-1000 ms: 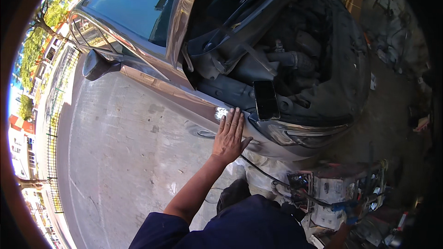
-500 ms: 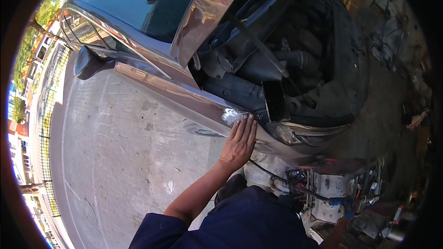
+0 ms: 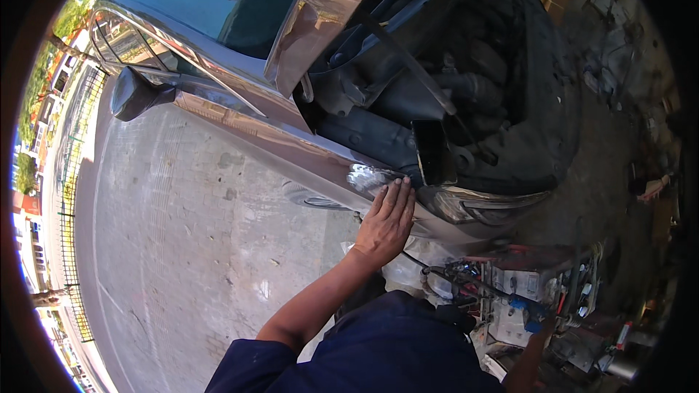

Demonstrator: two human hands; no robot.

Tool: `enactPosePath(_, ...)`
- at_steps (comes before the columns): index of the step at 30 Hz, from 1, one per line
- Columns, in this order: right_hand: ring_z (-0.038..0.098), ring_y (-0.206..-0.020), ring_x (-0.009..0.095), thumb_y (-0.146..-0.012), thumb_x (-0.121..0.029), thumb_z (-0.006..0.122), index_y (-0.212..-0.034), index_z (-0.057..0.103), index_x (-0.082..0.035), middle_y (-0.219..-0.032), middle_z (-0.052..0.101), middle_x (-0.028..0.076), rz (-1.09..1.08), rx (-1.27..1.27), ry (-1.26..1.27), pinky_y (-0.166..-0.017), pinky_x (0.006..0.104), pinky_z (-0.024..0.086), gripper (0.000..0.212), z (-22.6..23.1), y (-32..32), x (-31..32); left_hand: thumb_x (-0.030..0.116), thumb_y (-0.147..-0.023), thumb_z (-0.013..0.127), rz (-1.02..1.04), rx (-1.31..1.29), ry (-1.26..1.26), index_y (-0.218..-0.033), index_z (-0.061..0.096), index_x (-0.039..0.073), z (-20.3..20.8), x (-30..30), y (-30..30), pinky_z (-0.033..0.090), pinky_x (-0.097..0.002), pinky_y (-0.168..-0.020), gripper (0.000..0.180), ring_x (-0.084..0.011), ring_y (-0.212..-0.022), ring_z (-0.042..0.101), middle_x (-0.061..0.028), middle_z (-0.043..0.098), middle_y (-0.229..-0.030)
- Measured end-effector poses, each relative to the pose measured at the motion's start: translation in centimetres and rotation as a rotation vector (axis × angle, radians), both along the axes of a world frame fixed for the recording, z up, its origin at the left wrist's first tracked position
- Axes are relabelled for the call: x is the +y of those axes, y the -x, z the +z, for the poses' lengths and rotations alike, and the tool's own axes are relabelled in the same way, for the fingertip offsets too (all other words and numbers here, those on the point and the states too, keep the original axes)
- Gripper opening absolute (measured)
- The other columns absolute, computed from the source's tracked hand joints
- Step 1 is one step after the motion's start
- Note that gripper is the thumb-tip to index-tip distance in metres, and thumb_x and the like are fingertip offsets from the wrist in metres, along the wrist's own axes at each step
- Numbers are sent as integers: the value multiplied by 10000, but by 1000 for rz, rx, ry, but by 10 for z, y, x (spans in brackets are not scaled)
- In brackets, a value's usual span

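Observation:
My left hand (image 3: 386, 224) lies flat on the car's brownish front fender (image 3: 298, 156), fingers stretched out. Its fingertips reach the edge of a bare, shiny metal patch (image 3: 370, 177) where the paint is gone. At the lower right, my right hand (image 3: 542, 332) is closed on a blue-bodied tool (image 3: 526, 307); its exact kind is too small and cluttered to make out. A dark cable or rod (image 3: 466, 284) runs from near that tool toward the fender. A black phone-like slab (image 3: 432, 151) leans at the engine bay's edge, just beyond my left fingertips.
The hood (image 3: 320, 11) stands raised over the dark engine bay, with a prop rod (image 3: 411, 65) slanting across. A headlight (image 3: 466, 207) sits right of my left hand. A cluttered reddish machine or cart (image 3: 510, 276) stands low at the right. Grey pavement (image 3: 196, 225) spreads left.
My left hand has slid slightly right and up along the fender, away from the middle of the bare patch. My right hand has brought the blue tool a little left and up.

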State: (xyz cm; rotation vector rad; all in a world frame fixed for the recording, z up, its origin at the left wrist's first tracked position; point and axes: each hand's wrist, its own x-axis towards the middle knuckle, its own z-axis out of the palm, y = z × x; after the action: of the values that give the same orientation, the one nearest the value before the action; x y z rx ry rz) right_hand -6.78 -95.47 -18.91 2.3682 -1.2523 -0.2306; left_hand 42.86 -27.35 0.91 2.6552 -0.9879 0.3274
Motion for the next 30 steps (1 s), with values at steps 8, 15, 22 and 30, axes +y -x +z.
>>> enactPosePath(8, 726, -1211, 336, -1103, -263, 600, -1412, 707, -60, -1352, 751, 172, 0, -248, -73, -1075, 445, 571, 385, -18, 34, -13, 293, -938, 804, 44, 258, 28, -1553, 549, -25, -32, 35, 54, 294, -567, -1330, 738, -416, -1596, 394, -244, 431, -1716)
enactPosePath(15, 745, -1164, 389, -1130, -267, 563, -1329, 756, -42, -1294, 772, 202, 120, -151, 68, -1022, 485, 605, 357, -8, 32, 8, 305, -949, 783, 86, 444, -139, -1536, 562, -9, -53, 59, 90, 271, -564, -1341, 701, -426, -1591, 384, -268, 408, -1714)
enactPosePath(22, 762, -1049, 390, -1067, -238, 675, -1301, 748, -51, -1171, 773, 222, 115, -235, 102, -870, 476, 632, 309, -14, 25, 15, 299, -947, 801, 119, 459, -189, -1495, 609, -1, -61, 46, 112, 399, -535, -1260, 654, -446, -1508, 454, -264, 425, -1692)
enactPosePath(30, 752, -908, 403, -1047, -307, 731, -1378, 707, -55, -1077, 745, 235, 350, -151, 207, -728, 491, 618, 417, -14, 42, -12, 340, -957, 792, 45, 579, -270, -1440, 625, 40, -76, 13, 165, 414, -520, -1251, 593, -424, -1510, 474, -242, 432, -1698)
